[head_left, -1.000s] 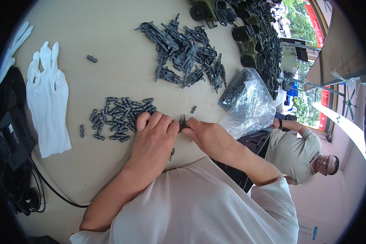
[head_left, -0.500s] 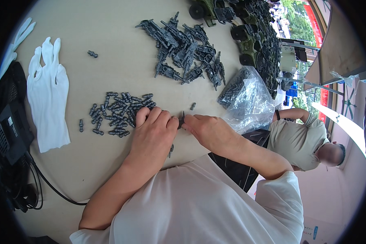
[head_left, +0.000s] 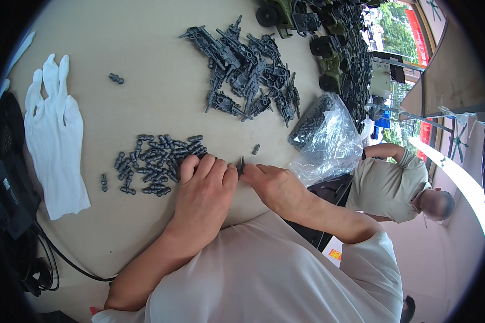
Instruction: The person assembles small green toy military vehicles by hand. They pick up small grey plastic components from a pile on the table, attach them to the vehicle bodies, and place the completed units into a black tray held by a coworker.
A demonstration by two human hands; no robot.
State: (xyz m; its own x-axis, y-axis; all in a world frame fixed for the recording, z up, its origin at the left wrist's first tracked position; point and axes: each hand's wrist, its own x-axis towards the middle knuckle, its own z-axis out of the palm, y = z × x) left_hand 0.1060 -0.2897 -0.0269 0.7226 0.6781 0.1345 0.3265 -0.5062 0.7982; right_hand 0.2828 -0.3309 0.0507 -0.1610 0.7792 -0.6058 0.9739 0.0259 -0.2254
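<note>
Both hands meet over the table, pinching a small dark grey plastic part (head_left: 242, 163) whose thin tip sticks up between them; most of it is hidden by fingers. My left hand (head_left: 206, 185) is closed, its fingers bent down beside the right edge of a pile of dark grey knobbed pegs (head_left: 157, 156). From the other side, my right hand (head_left: 273, 185) grips the part with thumb and forefinger. One loose peg (head_left: 256, 149) lies just beyond the right hand. Farther off is a heap of dark grey toy gun pieces (head_left: 248, 72).
A clear plastic bag of dark small parts (head_left: 328, 142) lies right of my hands. Green toy vehicles (head_left: 331, 64) crowd the far right. At left are a white glove (head_left: 56, 145), a black device (head_left: 17, 199) and cables (head_left: 64, 258). Another person (head_left: 388, 183) is at right.
The view has shifted slightly, so the glove and device sit lower and farther left. Both hands stay together on the part. A small piece showing below them earlier is now out of sight.
</note>
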